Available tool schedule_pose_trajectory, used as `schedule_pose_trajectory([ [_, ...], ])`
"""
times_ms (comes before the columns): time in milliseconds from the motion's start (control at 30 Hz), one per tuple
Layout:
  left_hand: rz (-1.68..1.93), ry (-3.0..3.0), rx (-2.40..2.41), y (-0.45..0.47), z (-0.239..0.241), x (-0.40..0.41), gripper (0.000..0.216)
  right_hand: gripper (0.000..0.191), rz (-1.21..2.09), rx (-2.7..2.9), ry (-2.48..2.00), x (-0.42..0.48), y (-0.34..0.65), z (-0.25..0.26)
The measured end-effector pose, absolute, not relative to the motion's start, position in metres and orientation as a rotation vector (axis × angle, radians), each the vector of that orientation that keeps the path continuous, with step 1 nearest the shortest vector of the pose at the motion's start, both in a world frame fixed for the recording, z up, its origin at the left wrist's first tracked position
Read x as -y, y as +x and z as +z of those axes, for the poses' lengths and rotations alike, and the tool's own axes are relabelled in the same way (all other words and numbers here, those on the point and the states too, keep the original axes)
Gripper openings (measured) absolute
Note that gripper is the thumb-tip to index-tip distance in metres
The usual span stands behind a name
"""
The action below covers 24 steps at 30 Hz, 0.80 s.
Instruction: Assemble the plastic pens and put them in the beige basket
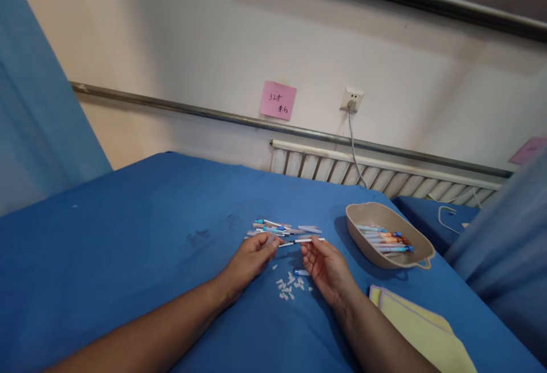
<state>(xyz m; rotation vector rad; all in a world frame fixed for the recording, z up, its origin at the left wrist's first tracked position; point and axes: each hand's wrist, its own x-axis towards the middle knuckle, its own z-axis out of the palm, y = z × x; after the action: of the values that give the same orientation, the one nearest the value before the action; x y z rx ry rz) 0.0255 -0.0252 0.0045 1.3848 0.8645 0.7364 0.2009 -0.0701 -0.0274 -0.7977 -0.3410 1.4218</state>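
My left hand (255, 254) is closed in a pinch, with a thin pale pen part (286, 244) at its fingertips, mostly covered by the fingers. Between thumb and fingers, my right hand (327, 267) grips a slim white pen refill (305, 240) held level, its dark end pointing at the left hand. The two pieces come close at their ends; whether they touch I cannot tell. Just beyond the hands lies a loose pile of pens and pen parts (273, 227). Small white pieces (287, 287) are scattered between my forearms, and a blue-ended pen part (301, 272) lies beside my right hand.
A beige basket (356, 212) holding several assembled-looking pens stands to the right. Nearer me lies folded yellow cloth (421, 327). Blue cloth (149, 236) covers the work surface. Behind it are a radiator (325, 165) and a wall socket (352, 99) with a cord; blue curtains hang at both sides.
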Motion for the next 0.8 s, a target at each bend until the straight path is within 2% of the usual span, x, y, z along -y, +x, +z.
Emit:
schedule_pose_trajectory([
  [300,0.705,1.69,-0.871,0.0226,0.0072,0.0262,0.03,0.021,1.343,0.39,-0.812,0.0701,0.2066,-0.0251],
  [800,0.657,2.028,-0.848,0.0199,0.0046,0.0285,0.032,0.025,1.27,0.512,-0.842,0.0705,0.2059,-0.0235],
])
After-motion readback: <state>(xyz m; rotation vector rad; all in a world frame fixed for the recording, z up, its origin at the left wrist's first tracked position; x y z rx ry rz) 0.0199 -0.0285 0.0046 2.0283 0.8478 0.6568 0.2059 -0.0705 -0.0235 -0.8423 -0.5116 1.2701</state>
